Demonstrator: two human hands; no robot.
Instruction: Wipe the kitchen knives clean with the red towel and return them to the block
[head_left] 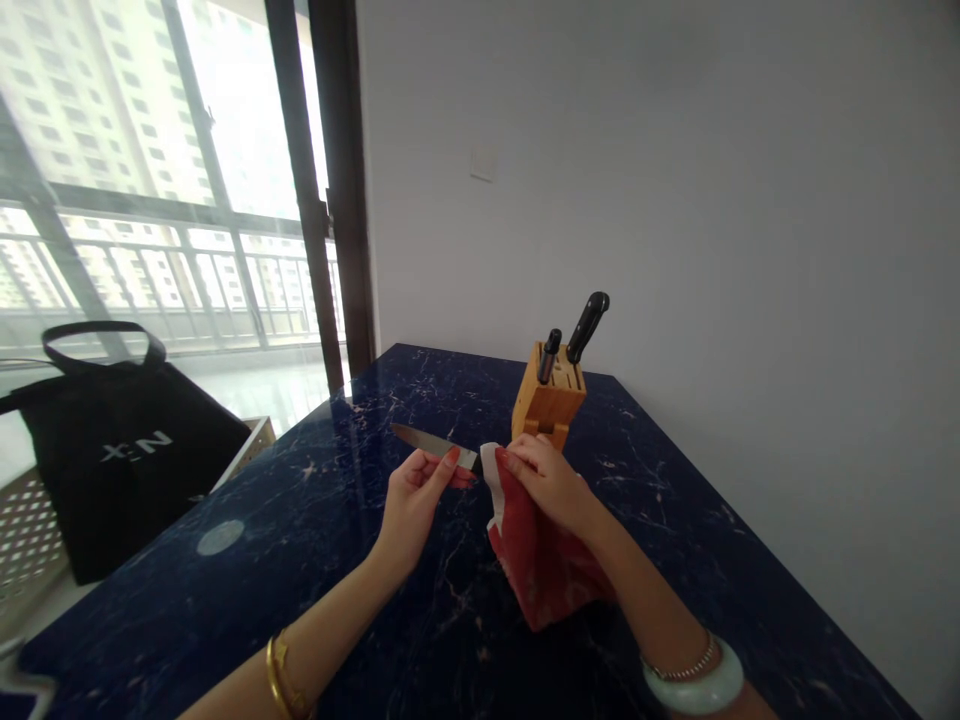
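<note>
A knife (429, 440) is held above the dark blue table, its blade pointing to the left. My left hand (421, 490) pinches the blade near the handle between thumb and fingers. A red cloth with a pale edge (525, 550) hangs from my right hand (546, 480), whose fingers grip it around the knife's handle. Most of the handle is hidden by the cloth; a short black part shows beside the blade. Just behind my right hand stands a wooden knife block (551, 402).
Two black-handled tools, one a thick handle (589, 325), stand in the block. The marbled table (322, 530) bears a pale round spot (220, 537) at the left. A black bag (127, 450) rests on a basket (30, 540) beside the table. Behind is a grey wall (675, 200).
</note>
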